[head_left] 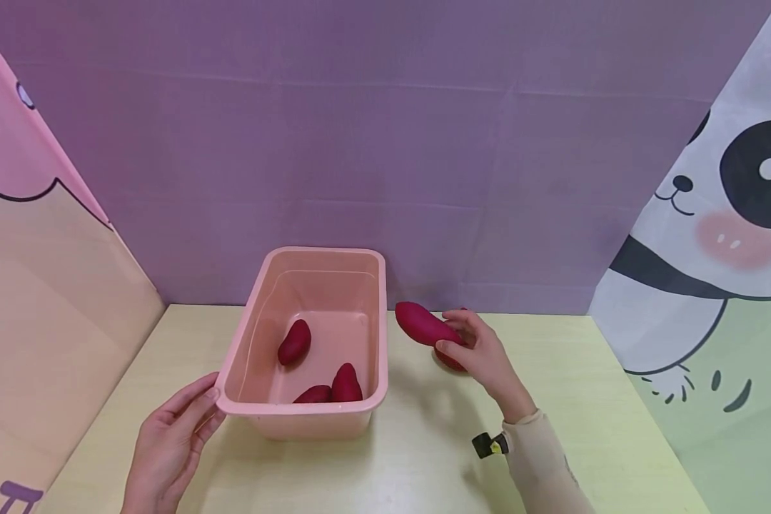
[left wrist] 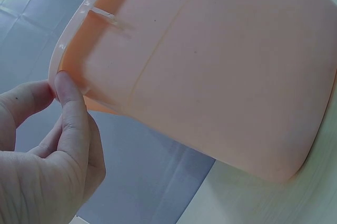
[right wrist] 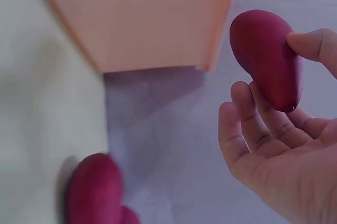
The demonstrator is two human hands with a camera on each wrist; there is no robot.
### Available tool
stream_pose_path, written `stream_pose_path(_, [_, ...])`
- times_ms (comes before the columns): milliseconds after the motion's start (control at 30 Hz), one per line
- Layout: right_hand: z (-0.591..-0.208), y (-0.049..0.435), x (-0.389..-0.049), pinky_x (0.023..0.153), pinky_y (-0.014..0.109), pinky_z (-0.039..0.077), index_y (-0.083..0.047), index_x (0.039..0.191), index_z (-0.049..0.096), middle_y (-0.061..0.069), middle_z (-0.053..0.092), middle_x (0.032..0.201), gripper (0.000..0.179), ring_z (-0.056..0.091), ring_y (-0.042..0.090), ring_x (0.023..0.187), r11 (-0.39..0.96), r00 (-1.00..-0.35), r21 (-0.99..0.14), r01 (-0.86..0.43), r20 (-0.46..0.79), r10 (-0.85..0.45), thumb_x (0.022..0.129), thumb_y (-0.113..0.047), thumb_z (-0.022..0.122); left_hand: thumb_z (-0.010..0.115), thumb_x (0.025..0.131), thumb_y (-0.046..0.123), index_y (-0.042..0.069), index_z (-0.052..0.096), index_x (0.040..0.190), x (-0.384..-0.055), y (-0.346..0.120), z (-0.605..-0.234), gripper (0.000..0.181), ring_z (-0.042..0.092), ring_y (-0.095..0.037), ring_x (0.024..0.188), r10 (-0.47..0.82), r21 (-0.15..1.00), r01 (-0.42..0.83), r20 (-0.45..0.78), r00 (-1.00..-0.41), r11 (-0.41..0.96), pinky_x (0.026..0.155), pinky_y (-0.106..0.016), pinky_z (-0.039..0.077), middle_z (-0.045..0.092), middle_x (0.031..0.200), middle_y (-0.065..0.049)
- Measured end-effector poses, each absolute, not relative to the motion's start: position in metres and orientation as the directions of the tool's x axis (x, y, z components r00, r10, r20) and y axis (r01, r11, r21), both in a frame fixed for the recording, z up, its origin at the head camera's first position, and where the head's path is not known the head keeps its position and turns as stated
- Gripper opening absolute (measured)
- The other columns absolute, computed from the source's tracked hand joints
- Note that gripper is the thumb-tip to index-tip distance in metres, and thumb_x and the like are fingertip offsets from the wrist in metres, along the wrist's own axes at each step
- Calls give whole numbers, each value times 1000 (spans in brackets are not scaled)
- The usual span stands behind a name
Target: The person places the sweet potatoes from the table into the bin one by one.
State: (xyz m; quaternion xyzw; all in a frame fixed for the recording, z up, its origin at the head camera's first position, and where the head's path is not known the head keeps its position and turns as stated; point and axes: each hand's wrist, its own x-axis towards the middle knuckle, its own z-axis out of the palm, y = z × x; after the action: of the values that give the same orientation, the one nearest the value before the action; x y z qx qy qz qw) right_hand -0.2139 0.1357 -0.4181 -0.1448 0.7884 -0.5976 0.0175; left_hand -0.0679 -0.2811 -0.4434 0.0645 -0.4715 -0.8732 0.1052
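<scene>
By the pale table's [head_left: 572, 378] far edge, my right hand [head_left: 483, 351] pinched a dark-red oblong [head_left: 419, 323], my left [head_left: 175, 432] a pink plastic box's [head_left: 311, 422] rim. I feared a slack-fingered drop.

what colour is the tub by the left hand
The tub is pale pink; the head view shows it best.

Left grip [head_left: 175, 437] pinching, right grip [head_left: 480, 355] pinching, right forearm [head_left: 542, 460] sleeved

1 tuber [head_left: 449, 360] (partly hidden) behind right hand [head_left: 483, 359]
</scene>
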Motion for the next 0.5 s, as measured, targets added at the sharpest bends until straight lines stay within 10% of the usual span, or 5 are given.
stream_pose_path(500, [-351, 78, -231, 88, 42, 57, -15, 135, 56, 6, 64, 123, 54, 62, 27, 107, 191, -911, -937, -293, 212, -353, 87, -15, 80, 59, 98, -7, 3, 74, 117, -68, -282, -442, 27, 71, -15, 92, -241, 842, 115, -18, -970, -527, 83, -27, 58, 73, 109, -6])
